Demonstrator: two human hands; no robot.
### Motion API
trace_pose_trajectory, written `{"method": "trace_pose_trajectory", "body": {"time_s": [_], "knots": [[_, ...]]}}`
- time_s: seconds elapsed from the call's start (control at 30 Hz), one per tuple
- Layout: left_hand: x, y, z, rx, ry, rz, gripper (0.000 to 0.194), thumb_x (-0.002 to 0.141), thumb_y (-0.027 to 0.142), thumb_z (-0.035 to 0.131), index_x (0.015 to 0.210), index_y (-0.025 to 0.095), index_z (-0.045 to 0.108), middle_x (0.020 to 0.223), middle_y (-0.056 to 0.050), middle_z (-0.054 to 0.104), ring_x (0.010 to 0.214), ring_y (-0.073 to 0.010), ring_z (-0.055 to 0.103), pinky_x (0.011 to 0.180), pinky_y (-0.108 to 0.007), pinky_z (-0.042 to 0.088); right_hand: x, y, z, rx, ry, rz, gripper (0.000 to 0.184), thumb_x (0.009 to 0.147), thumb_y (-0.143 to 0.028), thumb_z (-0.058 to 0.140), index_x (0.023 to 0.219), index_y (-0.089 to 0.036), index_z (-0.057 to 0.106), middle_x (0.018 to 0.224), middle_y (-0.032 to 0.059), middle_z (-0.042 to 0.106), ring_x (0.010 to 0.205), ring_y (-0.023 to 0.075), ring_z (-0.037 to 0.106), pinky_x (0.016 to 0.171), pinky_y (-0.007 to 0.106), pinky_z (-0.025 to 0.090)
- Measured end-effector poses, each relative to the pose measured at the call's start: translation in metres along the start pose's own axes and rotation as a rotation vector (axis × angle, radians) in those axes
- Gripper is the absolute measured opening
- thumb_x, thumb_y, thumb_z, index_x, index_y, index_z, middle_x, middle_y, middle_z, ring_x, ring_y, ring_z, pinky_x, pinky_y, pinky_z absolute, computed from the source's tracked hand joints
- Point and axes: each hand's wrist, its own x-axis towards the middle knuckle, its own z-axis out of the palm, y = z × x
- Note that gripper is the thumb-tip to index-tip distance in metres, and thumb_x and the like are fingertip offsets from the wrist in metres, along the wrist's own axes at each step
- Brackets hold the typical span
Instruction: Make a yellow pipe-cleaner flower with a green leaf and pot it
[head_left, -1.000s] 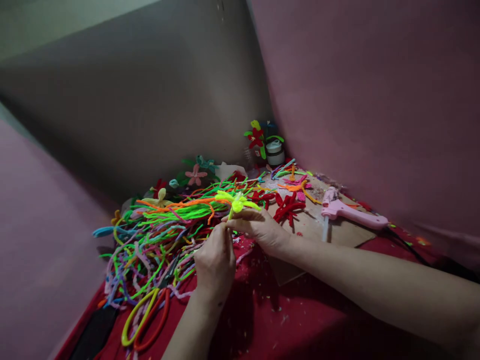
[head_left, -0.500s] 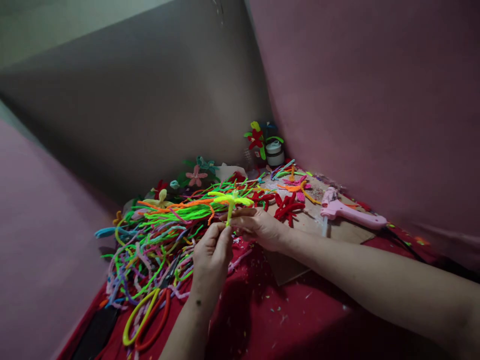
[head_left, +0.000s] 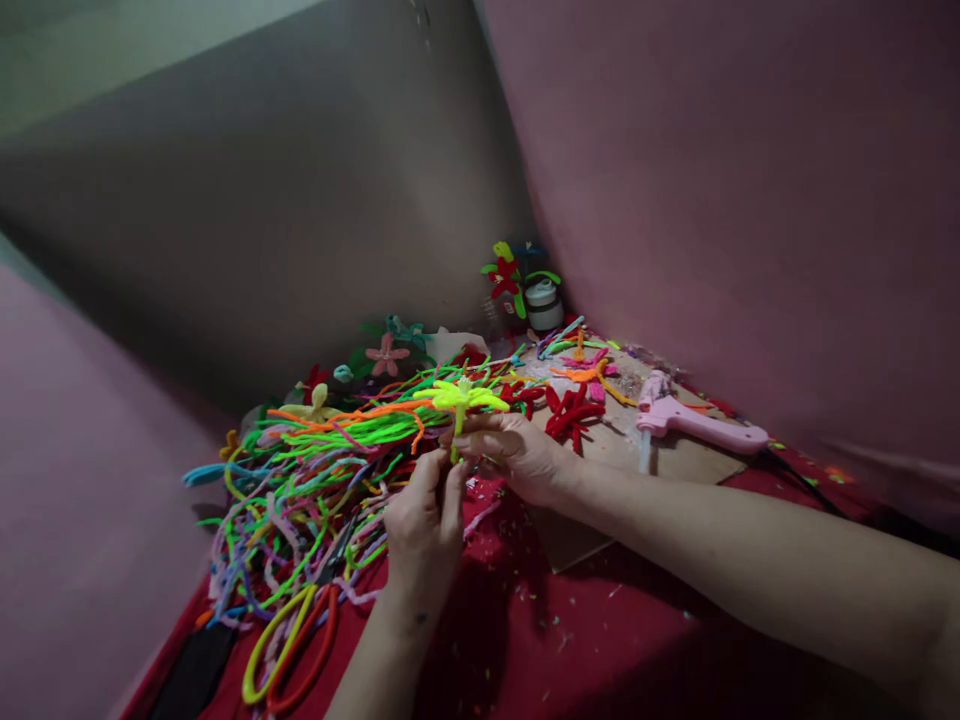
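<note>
i hold the yellow flower just ahead of me, above the near side of the heaped pipe cleaners. the fingers of my right hand pinch its stem below the petals; the thumb and forefinger of my left hand sit at the stem's lower end, and i cannot tell whether they press on it. taking the flower as the dial's middle, the widest room runs from five to six o'clock, where the red cloth carries small scraps between my forearms. at nine o'clock the heap crowds close, reaching nearly to the cloth's left edge, and scissors lie between seven and eight with their handles towards me. from two to four o'clock a cardboard sheet fills the cloth, one corner jutting out under my right forearm; red fuzzy shapes and a pink glue gun lie on it near three. the grey wall bounds twelve, the pink wall two. the flower's long axis is its stem, nearly upright, top leaning slightly towards one o'clock; the bloom faces up, pale centre uppermost, petals spreading to nine and three.
</note>
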Motion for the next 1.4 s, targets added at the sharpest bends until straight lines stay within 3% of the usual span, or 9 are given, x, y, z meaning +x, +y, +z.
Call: {"method": "trace_pose_trajectory", "body": {"time_s": [0.1,0.3,0.53,0.67,0.8,1.03,1.23,1.4], "knots": [[-0.002,-0.003,0.002,0.105,0.040,0.052,0.013,0.084,0.028,0.051,0.078,0.019,0.058,0.061,0.004,0.052,0.052,-0.0088,0.044,0.056,-0.021,0.036,-0.001,0.001,0.001,-0.032,0.014,-0.006,0.026,0.055,-0.031,0.078,0.074,-0.014,0.072,0.060,-0.0019,0.055,0.054,0.0059,0.037,0.047,0.021,0.020],[-0.001,0.002,0.000,-0.011,-0.010,-0.063,0.017,0.086,0.033,0.049,0.079,0.019,0.057,0.054,0.006,0.043,0.047,-0.0092,0.036,0.048,-0.020,0.032,0.000,0.003,-0.003,-0.081,-0.005,0.018,0.028,0.059,-0.033,0.077,0.080,-0.016,0.072,0.062,-0.0025,0.052,0.055,0.0062,0.036,0.048,0.022,0.018],[-0.001,-0.001,0.001,-0.019,-0.007,-0.062,0.016,0.085,0.032,0.050,0.080,0.019,0.058,0.057,0.004,0.047,0.050,-0.0092,0.037,0.050,-0.020,0.033,0.001,0.005,-0.005,-0.127,-0.015,-0.016,0.031,0.061,-0.036,0.076,0.085,-0.017,0.072,0.063,-0.0032,0.053,0.052,0.0057,0.033,0.048,0.023,0.018],[0.000,-0.002,0.000,-0.131,-0.008,-0.110,0.016,0.084,0.032,0.052,0.081,0.018,0.059,0.059,0.003,0.048,0.052,-0.0093,0.039,0.050,-0.020,0.034,0.001,0.003,-0.004,-0.153,-0.066,-0.069,0.029,0.064,-0.037,0.075,0.085,-0.017,0.072,0.061,-0.0039,0.053,0.054,0.0062,0.035,0.052,0.023,0.024],[0.001,0.002,-0.001,-0.263,-0.036,-0.187,0.016,0.083,0.032,0.053,0.076,0.018,0.058,0.053,0.006,0.040,0.046,-0.0072,0.033,0.042,-0.018,0.028,0.001,0.001,-0.001,-0.155,-0.018,-0.076,0.027,0.061,-0.038,0.076,0.077,-0.016,0.072,0.062,-0.0022,0.057,0.058,0.0082,0.041,0.058,0.024,0.030],[0.003,0.007,-0.001,-0.534,-0.104,-0.354,0.021,0.079,0.036,0.060,0.072,0.017,0.055,0.048,0.007,0.038,0.040,-0.0048,0.031,0.038,-0.016,0.026,0.002,-0.002,-0.001,-0.058,-0.012,0.003,0.029,0.056,-0.031,0.076,0.079,-0.016,0.073,0.058,-0.0022,0.059,0.054,0.0080,0.045,0.052,0.022,0.029],[0.005,0.007,-0.001,-0.771,-0.186,-0.448,0.022,0.077,0.036,0.062,0.072,0.017,0.051,0.047,0.009,0.038,0.036,-0.0022,0.026,0.036,-0.014,0.021,0.001,-0.005,-0.002,-0.011,-0.066,-0.002,0.022,0.055,-0.024,0.073,0.075,-0.016,0.074,0.061,-0.0010,0.064,0.059,0.0099,0.050,0.061,0.025,0.036],[0.006,0.010,-0.002,-0.880,-0.260,-0.535,0.020,0.078,0.032,0.062,0.075,0.017,0.049,0.046,0.010,0.037,0.035,-0.0011,0.021,0.035,-0.013,0.019,0.001,-0.006,-0.001,-0.007,-0.033,-0.050,0.013,0.054,-0.020,0.073,0.065,-0.014,0.071,0.059,-0.0017,0.061,0.057,0.0090,0.048,0.057,0.024,0.031]]}}
